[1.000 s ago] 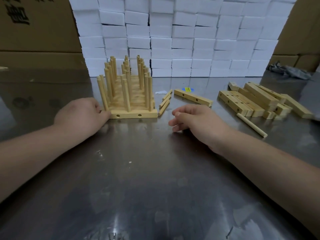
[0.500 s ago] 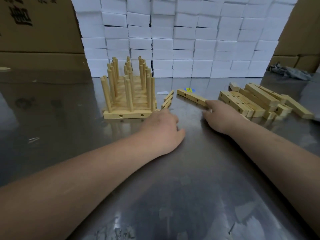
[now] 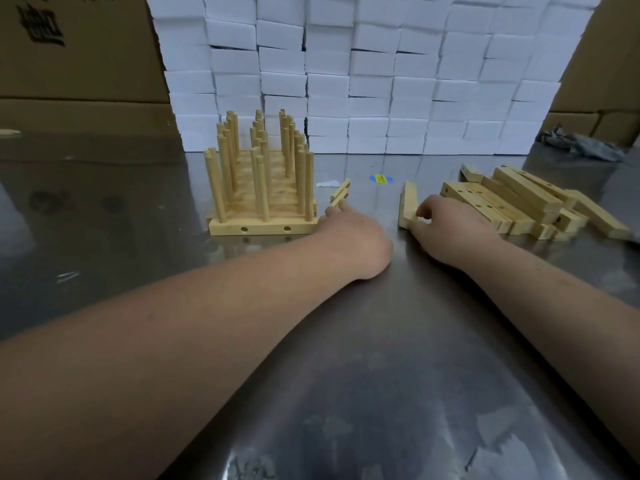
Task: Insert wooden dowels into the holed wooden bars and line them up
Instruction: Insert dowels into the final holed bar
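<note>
The right grip (image 3: 446,230), a bare hand, has its fingers curled round the near end of a pale, square-sectioned wooden bar (image 3: 408,199). The bar points away toward the far edge of the counter and its near end rests on the steel. The left grip (image 3: 353,233) lies knuckles-up with its fingertips at the near ends of two short loose wooden dowels (image 3: 341,194). Whether it pinches them or only touches them cannot be told.

Just left of those dowels, touching the left grip's side, stands a block of lined-up holed wooden bars (image 3: 263,229) with many upright wooden dowels (image 3: 259,181) set in rows. Just right of the right grip lies a loose pile of holed wooden bars (image 3: 519,199), spreading toward the counter's right edge.

Between the two grips, farther back, a blue-and-yellow sticker (image 3: 381,178) and a white paper scrap (image 3: 327,183) lie flat. A wall of stacked white boxes (image 3: 346,81) closes the far edge, with brown cardboard cartons (image 3: 69,46) at the far left corner and a grey cloth (image 3: 581,147) at the far right. The shiny steel counter (image 3: 346,393) runs bare from the forearms toward the near edge and left of the block.
</note>
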`<action>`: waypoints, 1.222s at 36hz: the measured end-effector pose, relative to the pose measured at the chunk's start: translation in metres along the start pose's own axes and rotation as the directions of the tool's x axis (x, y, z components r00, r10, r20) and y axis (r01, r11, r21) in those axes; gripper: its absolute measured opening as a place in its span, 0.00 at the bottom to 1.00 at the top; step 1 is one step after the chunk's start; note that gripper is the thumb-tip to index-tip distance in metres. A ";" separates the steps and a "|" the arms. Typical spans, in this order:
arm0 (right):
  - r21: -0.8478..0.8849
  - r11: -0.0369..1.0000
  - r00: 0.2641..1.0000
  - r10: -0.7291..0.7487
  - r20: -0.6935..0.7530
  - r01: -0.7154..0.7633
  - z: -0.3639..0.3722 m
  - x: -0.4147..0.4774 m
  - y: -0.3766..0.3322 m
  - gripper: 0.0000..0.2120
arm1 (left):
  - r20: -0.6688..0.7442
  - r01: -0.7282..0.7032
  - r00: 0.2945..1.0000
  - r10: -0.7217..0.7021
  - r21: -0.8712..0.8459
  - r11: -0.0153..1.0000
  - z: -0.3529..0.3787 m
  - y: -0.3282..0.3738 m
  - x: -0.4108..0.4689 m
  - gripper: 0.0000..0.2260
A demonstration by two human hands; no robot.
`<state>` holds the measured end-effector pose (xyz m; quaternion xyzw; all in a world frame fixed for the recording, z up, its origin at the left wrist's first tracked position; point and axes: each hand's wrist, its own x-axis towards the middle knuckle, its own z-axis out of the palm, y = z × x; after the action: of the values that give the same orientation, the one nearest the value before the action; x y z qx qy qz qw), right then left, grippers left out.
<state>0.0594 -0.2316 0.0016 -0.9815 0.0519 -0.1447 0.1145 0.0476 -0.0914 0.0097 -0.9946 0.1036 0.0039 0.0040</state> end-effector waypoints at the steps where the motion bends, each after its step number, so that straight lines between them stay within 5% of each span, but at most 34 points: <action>1: 0.016 1.000 1.000 0.003 -0.010 -0.003 0.000 -0.001 0.000 0.15 | -0.005 -0.010 1.000 0.010 0.018 1.000 -0.001 0.003 0.003 0.17; 6: 0.110 0.990 0.995 -0.090 0.049 0.084 -0.004 -0.006 -0.004 0.24 | -0.127 -0.045 0.991 0.049 0.039 0.998 -0.006 0.012 0.008 0.13; 9: 0.061 0.985 0.974 -0.168 0.149 0.161 -0.003 -0.007 -0.006 0.21 | -0.151 -0.024 0.988 0.039 0.100 0.995 -0.005 0.016 0.010 0.16; 18: 0.013 1.000 1.000 -0.016 -0.007 0.016 -0.005 -0.003 -0.003 0.09 | -0.176 -0.088 0.981 0.083 -0.016 0.996 -0.009 0.009 0.004 0.08; 24: 0.011 0.995 0.992 0.101 0.076 -0.102 -0.011 -0.005 -0.008 0.19 | -0.129 -0.036 0.992 0.006 -0.235 0.971 -0.011 0.005 -0.008 0.08; 28: 0.043 0.988 0.984 0.142 0.104 -0.147 -0.018 -0.011 -0.013 0.08 | -0.107 -0.080 0.992 0.060 -0.200 0.976 -0.008 -0.006 -0.033 0.03; 31: 0.224 0.958 0.974 0.139 0.178 -0.177 -0.026 -0.019 -0.022 0.08 | -0.134 -0.109 0.988 0.074 -0.273 0.956 -0.006 -0.018 -0.054 0.08; 33: 0.454 0.855 0.956 0.145 0.257 -0.252 -0.033 -0.028 -0.029 0.04 | -0.213 -0.117 0.976 0.037 -0.376 0.919 -0.007 -0.028 -0.068 0.09; 37: 0.778 0.472 0.890 0.031 0.454 -0.414 -0.042 -0.046 -0.041 0.05 | -0.392 -0.184 0.917 -0.077 -0.586 0.789 -0.009 -0.046 -0.084 0.07; 40: 0.825 0.228 0.824 -0.131 0.551 -0.516 -0.045 -0.056 -0.047 0.16 | -0.420 -0.205 0.900 -0.119 -0.647 0.735 -0.009 -0.053 -0.084 0.10; 44: 0.806 0.140 0.758 -0.278 0.590 -0.576 -0.042 -0.060 -0.050 0.17 | -0.507 -0.260 0.858 -0.085 -0.570 0.780 -0.007 -0.062 -0.081 0.13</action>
<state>-0.0065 -0.1839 0.0365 -0.6344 0.0115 0.2047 0.7453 -0.0192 -0.0139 0.0174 -0.8986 0.1417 -0.2230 -0.3504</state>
